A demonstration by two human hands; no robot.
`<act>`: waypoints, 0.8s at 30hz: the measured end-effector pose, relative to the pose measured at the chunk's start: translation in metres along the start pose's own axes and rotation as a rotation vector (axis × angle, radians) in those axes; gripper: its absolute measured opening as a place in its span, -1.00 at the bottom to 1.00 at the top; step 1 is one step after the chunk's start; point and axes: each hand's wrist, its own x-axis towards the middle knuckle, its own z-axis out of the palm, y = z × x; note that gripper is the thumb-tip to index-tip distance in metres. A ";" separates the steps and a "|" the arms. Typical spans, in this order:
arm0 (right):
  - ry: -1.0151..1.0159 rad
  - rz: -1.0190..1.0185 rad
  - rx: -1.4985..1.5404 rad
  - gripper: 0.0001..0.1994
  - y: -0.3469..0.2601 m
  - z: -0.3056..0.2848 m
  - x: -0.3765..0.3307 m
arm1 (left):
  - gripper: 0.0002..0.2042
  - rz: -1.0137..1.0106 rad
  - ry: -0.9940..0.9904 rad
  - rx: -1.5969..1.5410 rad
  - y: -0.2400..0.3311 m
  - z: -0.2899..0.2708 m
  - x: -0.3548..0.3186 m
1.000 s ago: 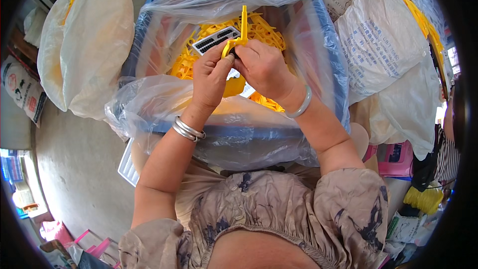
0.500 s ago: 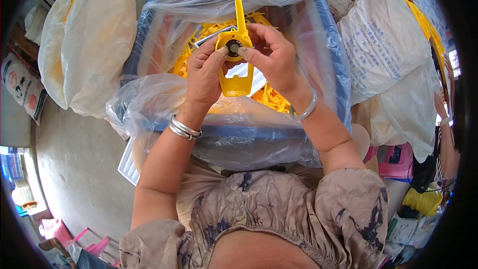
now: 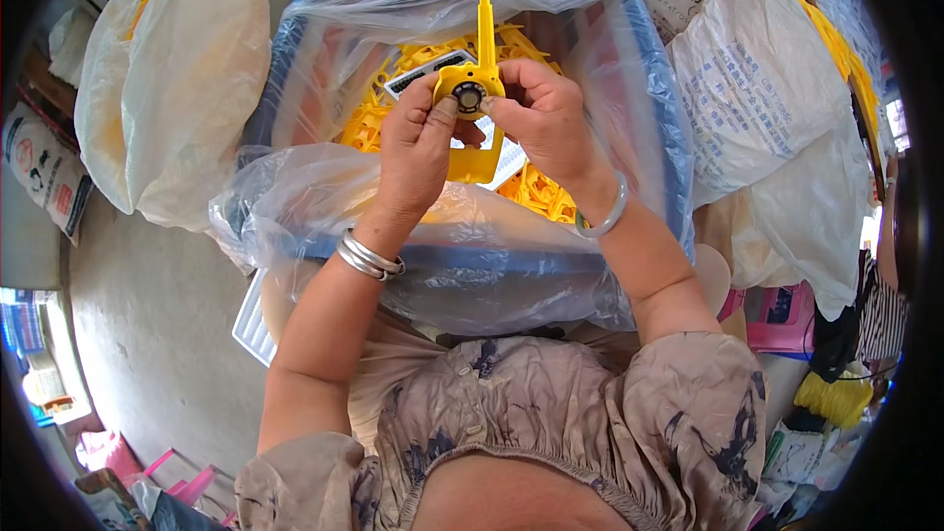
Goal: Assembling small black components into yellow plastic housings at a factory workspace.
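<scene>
Edging slightly rightward since the earlier frame, left hand [image 3: 418,133] and right hand [image 3: 548,116] are pinching a long-stemmed yellow plastic housing [image 3: 485,74] between nearly closed thumbs and fingers, thumbs touching its black round insert [image 3: 467,96]. Uneven pressing could soon be loosening it, dropping it among yellow plastic parts [image 3: 541,199] below the hands, inside the blue basket [image 3: 662,74].

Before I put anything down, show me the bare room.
The widest free patch is the grey floor at left, bordered by the pale sack above, the white slatted item to its right and pink things below. Crowded: the basket, where the left hand and right hand hold a yellow piece over loose yellow parts, and the right side, packed with sacks.
</scene>
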 end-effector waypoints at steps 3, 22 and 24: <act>0.016 -0.015 -0.024 -0.83 0.002 -0.001 0.000 | -0.82 0.002 0.050 0.092 0.001 0.004 -0.001; -0.145 0.060 -0.194 -0.82 -0.007 0.000 0.010 | -0.86 -0.138 -0.083 0.168 0.010 -0.024 0.009; -0.085 0.120 -0.213 -0.84 -0.005 0.004 0.009 | -0.86 -0.111 -0.055 0.171 0.010 -0.023 0.007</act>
